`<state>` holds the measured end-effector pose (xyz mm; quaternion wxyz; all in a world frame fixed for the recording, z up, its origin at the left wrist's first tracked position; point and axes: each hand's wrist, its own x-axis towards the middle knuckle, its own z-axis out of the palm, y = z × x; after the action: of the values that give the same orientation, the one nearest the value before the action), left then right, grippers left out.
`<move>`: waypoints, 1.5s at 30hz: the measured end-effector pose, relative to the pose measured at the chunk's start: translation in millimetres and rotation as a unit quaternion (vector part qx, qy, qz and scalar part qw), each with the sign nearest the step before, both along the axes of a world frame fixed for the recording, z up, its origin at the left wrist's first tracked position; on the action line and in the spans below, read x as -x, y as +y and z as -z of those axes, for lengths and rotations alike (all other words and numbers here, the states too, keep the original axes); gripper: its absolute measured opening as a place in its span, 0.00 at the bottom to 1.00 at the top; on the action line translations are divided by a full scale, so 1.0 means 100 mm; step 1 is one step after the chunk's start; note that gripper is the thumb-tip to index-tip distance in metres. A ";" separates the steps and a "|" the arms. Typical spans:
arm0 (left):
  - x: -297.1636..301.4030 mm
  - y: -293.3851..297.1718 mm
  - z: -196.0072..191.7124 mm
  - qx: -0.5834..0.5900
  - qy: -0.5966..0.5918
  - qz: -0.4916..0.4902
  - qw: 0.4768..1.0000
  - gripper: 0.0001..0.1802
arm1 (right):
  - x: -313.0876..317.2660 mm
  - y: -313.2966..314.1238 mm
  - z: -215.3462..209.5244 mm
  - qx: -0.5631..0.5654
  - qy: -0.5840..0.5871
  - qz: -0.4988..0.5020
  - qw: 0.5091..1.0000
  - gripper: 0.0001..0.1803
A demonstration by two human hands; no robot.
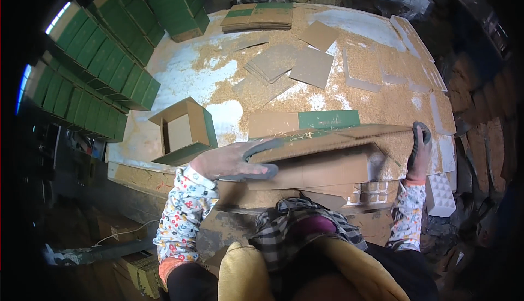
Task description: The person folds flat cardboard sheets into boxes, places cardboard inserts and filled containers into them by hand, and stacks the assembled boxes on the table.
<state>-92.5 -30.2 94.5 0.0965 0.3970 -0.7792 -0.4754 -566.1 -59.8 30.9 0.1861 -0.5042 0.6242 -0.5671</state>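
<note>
Between my two hands a folded-flat brown cardboard carton [327, 141] is held tilted above the near side of the table. My left hand [234, 160] grips its left end, thumb and fingers on opposite sides. At the right end, the fingers of my right hand [420, 147] are closed on the edge. Both hands have dark grey glove material over the fingers. Below the carton shows more brown cardboard [327, 171], partly hidden. Just behind it lies a brown-and-green cardboard piece [328, 118]. An open carton [207, 126] with raised flaps stands left of my left hand.
Sawdust-like bits cover much of the white table [183, 71]. Loose cardboard squares [312, 67] lie mid-table, with flattened cartons [256, 19] stacked beyond. White moulded trays [361, 70] line the right side; another tray [440, 196] is at the near right. Green cartons [101, 58] are piled high on the left.
</note>
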 end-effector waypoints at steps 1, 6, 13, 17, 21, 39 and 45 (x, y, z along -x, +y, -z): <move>0.14 -0.06 -0.08 -0.014 -0.040 -0.055 0.998 0.40 | 0.16 -0.18 0.22 0.031 0.071 -0.018 0.997 0.18; -0.37 -0.65 0.21 -0.288 0.341 -0.334 0.830 0.28 | -0.66 -0.30 -0.10 0.102 -0.137 -0.049 0.984 0.13; 1.04 -0.73 -0.49 0.197 -0.370 -0.075 0.905 0.28 | -0.21 -1.16 0.40 0.004 -0.235 -0.219 0.947 0.13; 0.97 -0.64 -0.65 0.202 -0.451 -0.061 0.867 0.21 | -0.41 -1.05 -0.14 -0.182 -0.195 -0.419 0.868 0.19; 1.42 -0.39 -0.46 0.252 -0.429 0.100 0.862 0.22 | -0.36 -1.02 0.08 -0.094 -0.276 -0.404 0.867 0.27; 0.72 -0.35 0.87 0.254 -0.068 -0.390 0.882 0.58 | -1.21 -0.54 -0.41 -0.016 0.500 -0.448 0.741 0.34; 0.38 -0.43 0.48 -0.155 0.005 -0.234 0.960 0.50 | -0.73 0.07 1.05 -0.076 -0.095 -0.204 0.971 0.42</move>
<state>-130.1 -73.3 46.5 0.1462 0.5762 -0.5809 -0.5560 -493.2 -53.1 -74.5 0.3945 -0.5488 0.5290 -0.5132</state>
